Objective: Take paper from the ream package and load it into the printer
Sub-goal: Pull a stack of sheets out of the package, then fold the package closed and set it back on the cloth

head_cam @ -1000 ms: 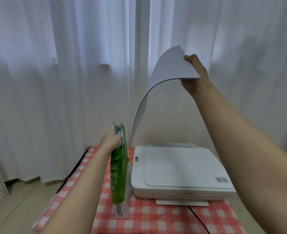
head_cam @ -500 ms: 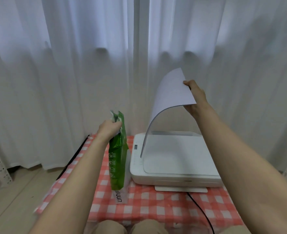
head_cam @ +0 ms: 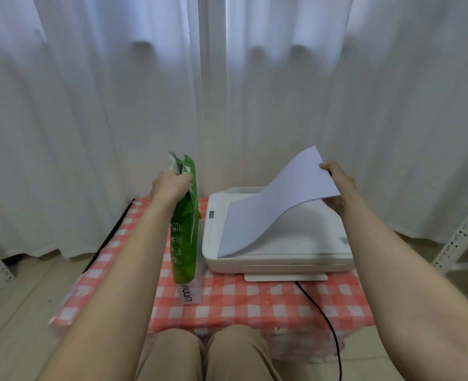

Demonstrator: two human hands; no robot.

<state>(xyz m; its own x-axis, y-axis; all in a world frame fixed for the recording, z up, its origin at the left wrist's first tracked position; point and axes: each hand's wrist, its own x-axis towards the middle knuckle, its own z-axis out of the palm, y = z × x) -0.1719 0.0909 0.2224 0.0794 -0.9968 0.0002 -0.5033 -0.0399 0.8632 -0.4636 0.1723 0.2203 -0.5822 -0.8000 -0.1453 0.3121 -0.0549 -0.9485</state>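
Since earlier frame our right hand lowered paper sheet; near corner now lies on white printer lid, far edge pinched, raised. Our left hand grips top of green ream package, upright on checked tablecloth just left of printer. Black cable trails from printer front.

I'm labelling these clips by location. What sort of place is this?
Likely a room at home: a printer sits on a red checked tablecloth, white curtains hang to the wooden floor behind.
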